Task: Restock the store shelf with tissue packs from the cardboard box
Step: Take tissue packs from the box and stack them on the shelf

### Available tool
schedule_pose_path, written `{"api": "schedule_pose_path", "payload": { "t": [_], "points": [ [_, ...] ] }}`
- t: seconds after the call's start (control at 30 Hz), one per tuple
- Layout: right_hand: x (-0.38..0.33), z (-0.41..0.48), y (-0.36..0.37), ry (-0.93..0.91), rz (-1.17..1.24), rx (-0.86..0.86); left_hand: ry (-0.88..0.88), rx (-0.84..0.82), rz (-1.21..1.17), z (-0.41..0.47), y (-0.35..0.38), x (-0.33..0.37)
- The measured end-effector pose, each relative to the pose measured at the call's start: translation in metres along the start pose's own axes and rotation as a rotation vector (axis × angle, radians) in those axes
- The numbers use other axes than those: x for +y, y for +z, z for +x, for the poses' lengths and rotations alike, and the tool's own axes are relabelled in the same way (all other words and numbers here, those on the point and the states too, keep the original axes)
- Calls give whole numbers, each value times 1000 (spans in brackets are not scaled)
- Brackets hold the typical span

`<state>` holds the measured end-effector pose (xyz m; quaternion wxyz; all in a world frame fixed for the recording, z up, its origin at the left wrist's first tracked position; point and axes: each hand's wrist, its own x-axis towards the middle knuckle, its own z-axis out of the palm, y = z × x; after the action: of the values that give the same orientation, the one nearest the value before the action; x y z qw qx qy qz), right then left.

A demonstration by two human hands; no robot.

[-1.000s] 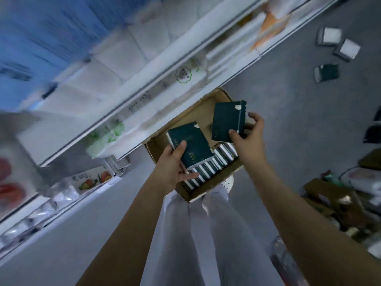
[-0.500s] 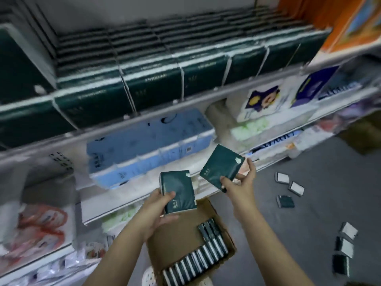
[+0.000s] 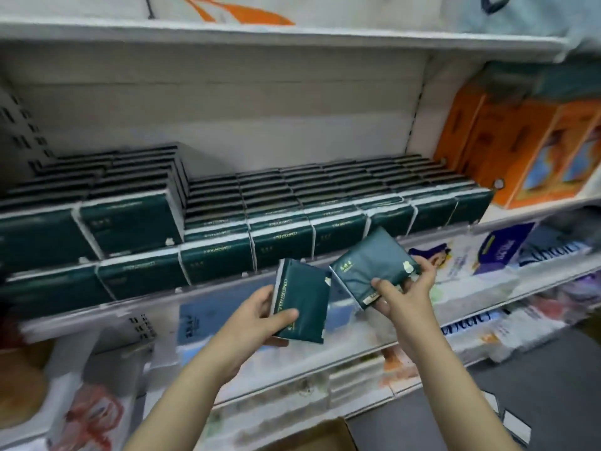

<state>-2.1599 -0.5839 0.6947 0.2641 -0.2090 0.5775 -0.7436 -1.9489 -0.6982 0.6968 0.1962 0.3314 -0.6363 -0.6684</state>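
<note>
Tissue packs (image 3: pixel 364 271) in dark green wrappers are held up before a store shelf, one in each hand. Left hand (image 3: pixel 257 317) grips the left pack (image 3: pixel 304 304) nearly upright, thumb across its lower front and fingers behind its left edge. Right hand (image 3: pixel 406 289) holds the right pack (image 3: pixel 374 265) by its lower right end, thumb on the front and fingers curled round the far edge; this pack is tilted, its top leaning right. The two packs are just beside each other, and whether their near corners touch cannot be told. Just beyond the hands runs the shelf rim (image 3: pixel 195 289). Behind it stand rows of shelved packs (image 3: pixel 279 237) in the same green, reaching from far left of the left hand to past the right hand, and stacked higher on the left. Orange boxes (image 3: pixel 520 151) stand on that level, up and right of the right hand. Below the forearms, a corner of the cardboard box (image 3: pixel 320 434) shows at the bottom edge. Lower shelves behind the hands hold blurred blue and white packages (image 3: pixel 201 320)
</note>
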Motion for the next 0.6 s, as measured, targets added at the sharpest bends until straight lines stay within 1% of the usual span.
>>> {"api": "schedule_pose_path", "payload": {
  "t": [0.1,0.2,0.3,0.4,0.6],
  "points": [
    [-22,11,10,-51,19,-5,132,65,35,-3,-9,37],
    [-39,15,26,-100,3,-35,241,189,41,-9,-20,72],
    [-53,17,49,-100,55,-69,318,252,42,-18,-35,104],
    [-65,16,75,-112,135,-99,383,307,119,-27,-56,129],
    [-72,9,126,-161,179,-189,468,392,236,-35,-119,155]
  ]
}}
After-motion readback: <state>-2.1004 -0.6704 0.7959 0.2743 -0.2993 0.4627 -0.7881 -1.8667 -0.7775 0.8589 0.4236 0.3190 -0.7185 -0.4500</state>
